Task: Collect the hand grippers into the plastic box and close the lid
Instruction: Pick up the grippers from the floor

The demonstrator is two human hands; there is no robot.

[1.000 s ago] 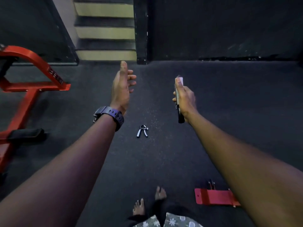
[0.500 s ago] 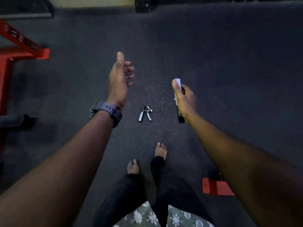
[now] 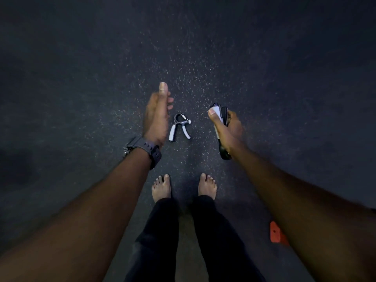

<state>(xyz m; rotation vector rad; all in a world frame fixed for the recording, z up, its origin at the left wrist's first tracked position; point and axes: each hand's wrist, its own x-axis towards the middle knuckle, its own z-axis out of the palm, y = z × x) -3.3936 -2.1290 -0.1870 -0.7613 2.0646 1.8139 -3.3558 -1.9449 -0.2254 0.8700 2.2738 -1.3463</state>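
While the right hand (image 3: 227, 129) grasps a squeezed-together hand gripper (image 3: 221, 127), thumb on its pale handle, the left hand (image 3: 156, 117) hangs empty with fingers loosely curled. A second gripper (image 3: 180, 127) lies on the dark speckled floor (image 3: 284, 78) between both hands, beyond the bare feet (image 3: 161, 188).

Gym, speckled rubber floor (image 3: 203, 58), hand gripper (image 3: 180, 127)
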